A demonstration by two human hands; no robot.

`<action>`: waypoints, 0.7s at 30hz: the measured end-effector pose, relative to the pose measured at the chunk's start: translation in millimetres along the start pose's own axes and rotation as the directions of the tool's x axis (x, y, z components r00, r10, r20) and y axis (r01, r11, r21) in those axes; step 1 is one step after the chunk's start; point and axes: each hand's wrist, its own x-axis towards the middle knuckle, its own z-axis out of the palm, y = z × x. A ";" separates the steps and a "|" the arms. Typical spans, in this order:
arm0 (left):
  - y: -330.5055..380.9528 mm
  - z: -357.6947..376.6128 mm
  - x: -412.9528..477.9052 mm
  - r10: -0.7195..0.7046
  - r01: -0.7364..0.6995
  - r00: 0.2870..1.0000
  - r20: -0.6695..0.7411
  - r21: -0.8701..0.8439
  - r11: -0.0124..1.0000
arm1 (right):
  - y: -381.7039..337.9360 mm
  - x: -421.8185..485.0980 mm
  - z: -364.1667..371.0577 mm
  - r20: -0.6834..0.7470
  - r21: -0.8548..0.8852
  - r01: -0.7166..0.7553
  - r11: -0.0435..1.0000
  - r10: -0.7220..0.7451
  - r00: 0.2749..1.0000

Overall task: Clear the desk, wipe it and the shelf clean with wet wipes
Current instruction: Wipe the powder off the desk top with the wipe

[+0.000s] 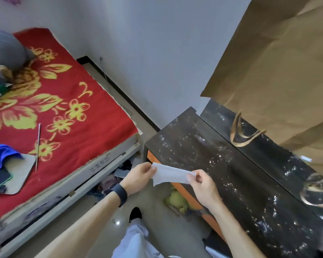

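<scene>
- Filling the left of the view, a bed (63,101) under a red cover with yellow flowers runs out of frame at its left edge; the clutter on it there, a blue cloth (0,155), a grey board (21,172) and a thin stick (38,146), is partly cut off.
- Leaning in from the upper right, a brown paper bag (280,62) hides the back of the desk; its handle (242,135) hangs over the dark top.
- The desk (231,174), black and flecked with white dust or specks, shows an orange front edge; its right end passes out of view.
- A clear, shiny object (319,190) at the far right is cropped and hard to identify.
- Under the desk a yellow-green soft thing (175,200) sits in shadow, too blurred to name.
- Both bare forearms reach up from the bottom; the left wrist wears a dark band (119,192).
- The left hand (140,175) pinches one end of a white wipe (170,174) between thumb and fingers.
- The right hand (203,185) grips the other end, so the wipe is stretched between them, held in the air just off the desk's near corner.
</scene>
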 end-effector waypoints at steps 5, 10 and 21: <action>8.4 -12.8 26.3 -0.074 0.047 0.994 -0.087 -0.276 0.960 | -28.2 29.0 8.5 -0.037 0.293 -0.099 0.951 0.114 0.993; 3.4 -14.7 45.9 -0.048 0.047 0.999 0.002 -0.170 0.984 | -30.7 56.2 12.0 0.170 0.176 -0.089 0.980 0.059 0.984; -9.7 3.0 100.2 -0.342 0.314 0.933 -0.114 -0.211 0.926 | -69.9 177.4 37.3 0.235 -0.358 0.131 0.925 -0.047 0.971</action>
